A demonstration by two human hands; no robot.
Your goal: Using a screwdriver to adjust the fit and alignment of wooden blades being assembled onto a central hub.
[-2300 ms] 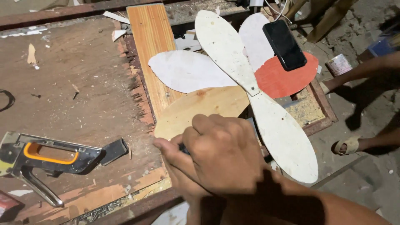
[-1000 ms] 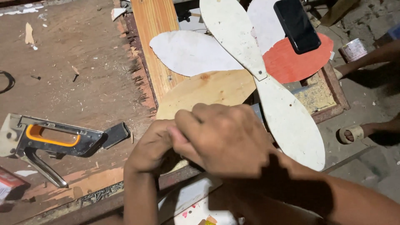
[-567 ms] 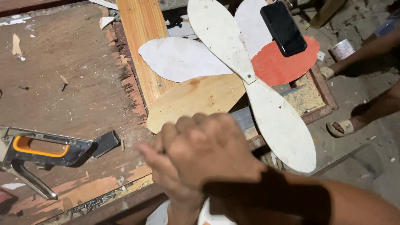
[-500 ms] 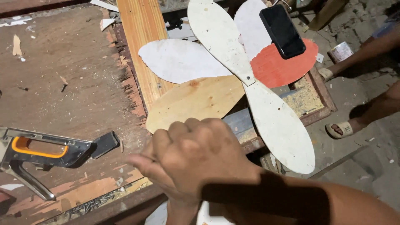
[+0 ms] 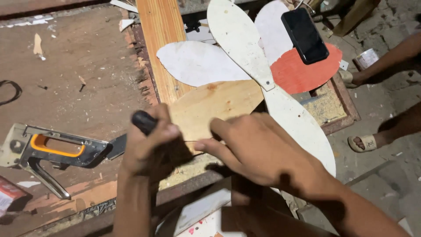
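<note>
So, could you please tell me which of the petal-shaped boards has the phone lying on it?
The red-orange board at the upper right; the black phone rests on it, while the others are white or bare wood.

Likely woodworking workshop: staple gun (image 5: 48,151), sawdust, worn workbench (image 5: 74,87).

Light: warm, fairly bright, falling from above | Shadows: hard and dark under the right hand (image 5: 258,151), forearms near-black at the near edge | Glare: mild sheen on the phone (image 5: 305,35) | Sharpness: hands slightly soft, bench (image 5: 74,83) crisp | Far right floor dimmer
</note>
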